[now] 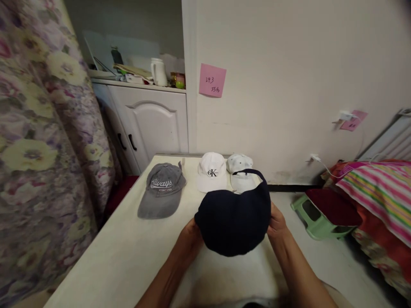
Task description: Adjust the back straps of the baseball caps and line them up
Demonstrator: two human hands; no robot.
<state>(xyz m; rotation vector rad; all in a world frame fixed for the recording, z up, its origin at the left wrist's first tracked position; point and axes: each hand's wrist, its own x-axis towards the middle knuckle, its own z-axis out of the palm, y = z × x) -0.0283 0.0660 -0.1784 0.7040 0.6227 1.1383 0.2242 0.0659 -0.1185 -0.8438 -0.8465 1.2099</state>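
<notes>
A dark navy baseball cap [236, 220] is held up over the near part of the table, its strap arching at the top right. My left hand [192, 235] grips its left edge, and my right hand [276, 220] grips the right edge; some fingers of both are hidden by the cap. Beyond it on the table stand a white cap [211, 171] with black "CK"-like letters and a pale cap [239, 162], partly covered by the navy one. A grey cap [163, 188] with white "Always" lettering rests to the left, brim toward me.
The cream table [105, 256] meets the wall at its far edge. Left are a floral curtain [41, 149] and a white cabinet [154, 124] with a white jug [159, 72] on top. Right are a green stool [316, 229] with a dark red top and a bed with striped cloth [382, 188].
</notes>
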